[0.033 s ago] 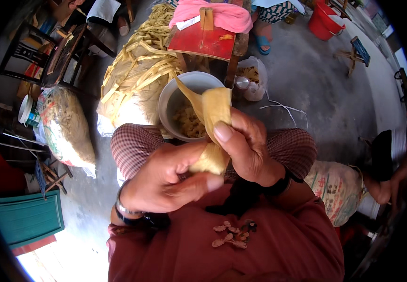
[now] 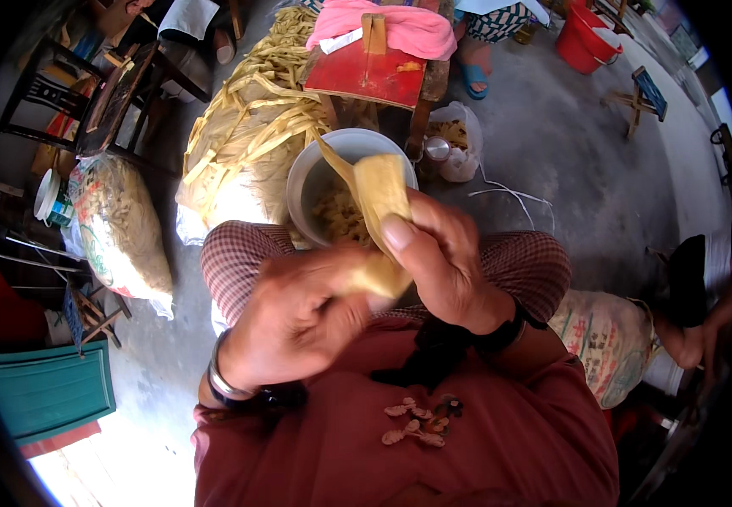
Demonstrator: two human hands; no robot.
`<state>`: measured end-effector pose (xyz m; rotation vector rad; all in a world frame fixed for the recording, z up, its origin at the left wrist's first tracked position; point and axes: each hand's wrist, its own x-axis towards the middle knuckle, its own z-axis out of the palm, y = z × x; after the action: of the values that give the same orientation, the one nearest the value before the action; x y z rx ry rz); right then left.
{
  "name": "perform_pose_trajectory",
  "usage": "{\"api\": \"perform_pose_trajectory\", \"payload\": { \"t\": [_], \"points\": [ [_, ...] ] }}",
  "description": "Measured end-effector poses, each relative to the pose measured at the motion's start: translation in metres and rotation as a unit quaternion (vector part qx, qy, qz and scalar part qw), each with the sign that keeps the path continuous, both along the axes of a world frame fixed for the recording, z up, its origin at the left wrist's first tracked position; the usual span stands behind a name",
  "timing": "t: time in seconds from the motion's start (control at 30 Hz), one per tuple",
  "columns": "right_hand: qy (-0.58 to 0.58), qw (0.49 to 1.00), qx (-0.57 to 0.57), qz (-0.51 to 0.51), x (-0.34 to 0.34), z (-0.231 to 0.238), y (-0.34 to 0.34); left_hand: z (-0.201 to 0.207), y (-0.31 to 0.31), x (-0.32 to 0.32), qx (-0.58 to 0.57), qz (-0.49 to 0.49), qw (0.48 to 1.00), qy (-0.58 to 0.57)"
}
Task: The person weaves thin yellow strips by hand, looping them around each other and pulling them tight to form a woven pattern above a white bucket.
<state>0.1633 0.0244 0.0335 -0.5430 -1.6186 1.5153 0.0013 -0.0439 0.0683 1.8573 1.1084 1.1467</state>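
Note:
A pale yellow dried strip, like a corn husk (image 2: 380, 183), is folded over and stretched between my hands, one thin tail pointing to the upper left. My right hand (image 2: 446, 262) pinches it near the middle, thumb on top. Its lower end is in my left hand (image 2: 302, 308), which is blurred and closed around it, with the thumb toward the right. Beneath the strip, between my knees, stands a white bucket (image 2: 296, 198) with small yellowish pieces inside.
A heap of yellow braided strips (image 2: 256, 110) lies ahead on the left, beside a red wooden bench (image 2: 366, 82) with a pink towel (image 2: 412, 32). Stuffed sacks stand left (image 2: 121, 228) and right (image 2: 602, 338). A plastic bag (image 2: 465, 160) sits beside the bucket; another person's sandalled foot (image 2: 474, 72) is farther off.
My left hand has shifted and turned slightly upward against the strip, and is now more blurred. The strip's top has tilted a little left; my right hand keeps its pinch.

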Motion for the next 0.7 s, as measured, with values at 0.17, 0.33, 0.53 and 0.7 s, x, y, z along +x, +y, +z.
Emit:
{"api": "perform_pose_trajectory", "payload": {
  "t": [0.17, 0.33, 0.53, 0.7],
  "points": [
    [-0.085, 0.992, -0.018, 0.087, 0.005, -0.017, 0.004, -0.018, -0.004, 0.001, 0.239, 0.127, 0.926, 0.264],
    [-0.188, 0.973, 0.105, 0.083, 0.019, -0.039, 0.008, -0.042, 0.000, -0.005, 0.072, 0.046, 0.982, 0.167],
    [-0.119, 0.978, 0.158, 0.067, 0.032, -0.039, 0.004, -0.051, -0.001, -0.008, -0.271, -0.076, 0.937, -0.209],
    [-0.102, 0.973, 0.204, 0.042, 0.034, -0.051, 0.009, -0.046, -0.001, 0.002, -0.260, -0.083, 0.933, -0.236]
  ]
}}
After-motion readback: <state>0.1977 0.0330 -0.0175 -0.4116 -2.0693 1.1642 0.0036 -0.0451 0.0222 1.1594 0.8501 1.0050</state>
